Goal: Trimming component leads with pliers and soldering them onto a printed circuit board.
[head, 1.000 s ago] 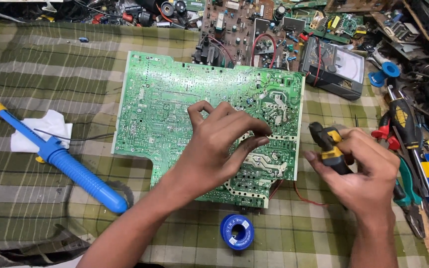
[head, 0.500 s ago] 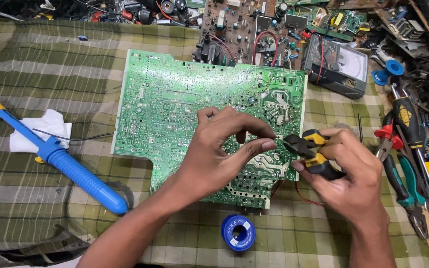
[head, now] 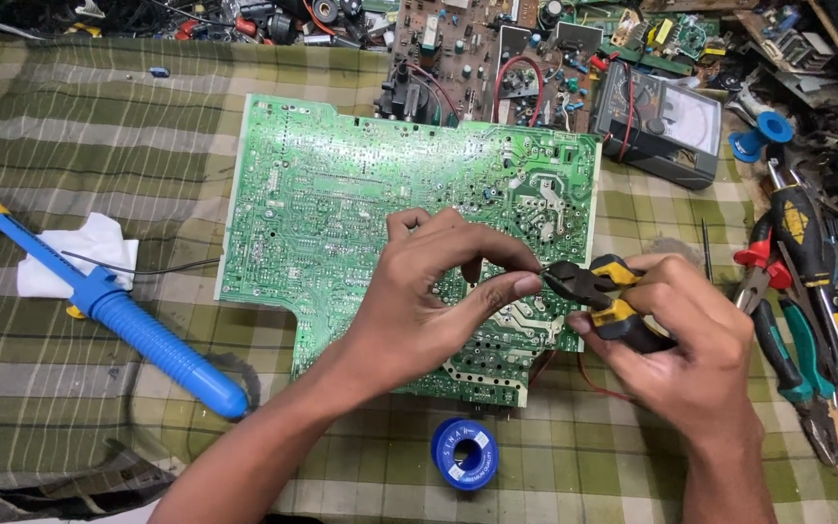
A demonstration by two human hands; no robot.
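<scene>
A big green circuit board [head: 361,223] lies solder-side up on the checked cloth [head: 99,126], with a blue desoldering pump [head: 138,325] off to its left. The left hand [head: 429,301] rests on the board's lower right part, fingers pinched together at something too small to make out. The right hand [head: 681,335] grips small yellow-and-black cutters [head: 598,291], their tips just beside those fingertips; a blue solder spool [head: 465,453] sits below the board.

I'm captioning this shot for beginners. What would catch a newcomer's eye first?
A large green circuit board lies solder side up mid-table on checked cloth. Over its lower right part the left hand pinches at the board, and the right hand holds yellow-black cutters there. A blue desoldering pump lies left.
</scene>
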